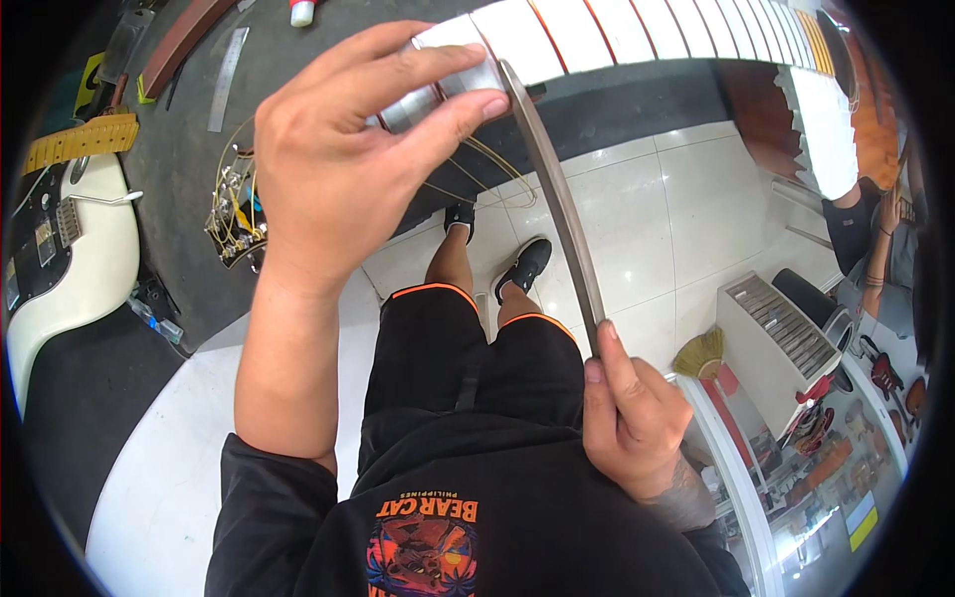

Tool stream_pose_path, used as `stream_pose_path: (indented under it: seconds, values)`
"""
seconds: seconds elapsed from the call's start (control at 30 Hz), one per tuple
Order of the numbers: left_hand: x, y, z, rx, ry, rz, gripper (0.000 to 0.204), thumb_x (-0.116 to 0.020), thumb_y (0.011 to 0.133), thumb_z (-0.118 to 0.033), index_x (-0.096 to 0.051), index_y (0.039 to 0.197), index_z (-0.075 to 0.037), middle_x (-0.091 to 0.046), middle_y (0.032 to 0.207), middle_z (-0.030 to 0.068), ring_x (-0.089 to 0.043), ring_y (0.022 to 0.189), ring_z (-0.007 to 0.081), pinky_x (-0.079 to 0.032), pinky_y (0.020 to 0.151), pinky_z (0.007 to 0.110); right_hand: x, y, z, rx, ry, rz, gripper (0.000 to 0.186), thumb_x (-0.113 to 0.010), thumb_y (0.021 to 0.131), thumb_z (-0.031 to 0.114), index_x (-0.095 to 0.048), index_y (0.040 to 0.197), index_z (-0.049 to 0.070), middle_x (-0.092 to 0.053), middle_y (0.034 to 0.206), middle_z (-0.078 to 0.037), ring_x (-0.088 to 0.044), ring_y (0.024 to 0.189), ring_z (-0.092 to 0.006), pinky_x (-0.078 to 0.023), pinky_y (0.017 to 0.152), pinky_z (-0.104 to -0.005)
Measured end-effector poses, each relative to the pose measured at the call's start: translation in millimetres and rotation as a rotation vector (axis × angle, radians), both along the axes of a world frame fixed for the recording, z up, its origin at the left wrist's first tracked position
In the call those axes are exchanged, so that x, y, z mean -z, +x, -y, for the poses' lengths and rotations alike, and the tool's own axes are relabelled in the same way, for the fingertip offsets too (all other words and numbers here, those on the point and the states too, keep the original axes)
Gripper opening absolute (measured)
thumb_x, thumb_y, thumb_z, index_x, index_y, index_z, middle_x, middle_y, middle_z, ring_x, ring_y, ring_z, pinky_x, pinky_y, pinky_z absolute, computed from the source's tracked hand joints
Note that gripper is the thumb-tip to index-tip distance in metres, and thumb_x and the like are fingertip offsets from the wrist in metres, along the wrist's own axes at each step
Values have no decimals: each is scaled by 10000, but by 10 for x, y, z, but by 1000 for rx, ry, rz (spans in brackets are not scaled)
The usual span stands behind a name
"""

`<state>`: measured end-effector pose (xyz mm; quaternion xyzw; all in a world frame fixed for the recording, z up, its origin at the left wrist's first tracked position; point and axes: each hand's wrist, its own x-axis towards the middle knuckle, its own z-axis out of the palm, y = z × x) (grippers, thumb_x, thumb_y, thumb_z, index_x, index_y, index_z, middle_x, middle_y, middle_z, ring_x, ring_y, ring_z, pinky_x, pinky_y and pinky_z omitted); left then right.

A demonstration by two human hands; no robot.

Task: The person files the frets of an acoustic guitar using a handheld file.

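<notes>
A guitar neck (pixel 617 38) lies across the top of the view, with white masking between its frets and bare tan wood at the right end. My left hand (pixel 333 149) is closed round the neck near its left end, thumb and forefinger beside the tip of a long dark metal file (pixel 557 199). My right hand (pixel 637 423) grips the file's lower end, forefinger stretched along it. The file slants up to the neck, its tip at a fret by my left fingertips. Left of my wrist is the headstock (pixel 234 214), with tuners and loose coiled strings.
A white electric guitar body (pixel 95 229) lies on the dark bench at left, near a metal ruler (pixel 229 80) and a red-and-white bottle (pixel 302 12). At right are a broom (pixel 699 354), a grilled white box (pixel 776 328), a glass case (pixel 741 497) and another person's arm (pixel 875 264).
</notes>
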<state>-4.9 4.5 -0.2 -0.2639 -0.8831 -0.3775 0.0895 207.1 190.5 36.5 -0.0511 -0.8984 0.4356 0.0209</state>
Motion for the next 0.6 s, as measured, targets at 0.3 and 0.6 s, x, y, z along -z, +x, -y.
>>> stream_pose_path:
  seconds: [0.3,0.6]
  values:
    - [-37,-22,-2,4,54,76,338,-908,720,-75,-817,1045,-59,-756,1100,166,-732,952,204,-581,795,302,58,-1196,193,-90,197,-63,545,-724,851,-73,-624,1380,10,-532,625,-89,-544,499,-231,-468,494,-364]
    - [-49,-32,-10,39,48,90,356,-916,706,-67,-814,1047,-51,-752,1091,166,-728,902,186,-589,729,283,-4,-207,78,-52,155,-21,515,-716,835,-109,-636,1340,-48,-569,631,-108,-548,495,-210,-452,498,-318]
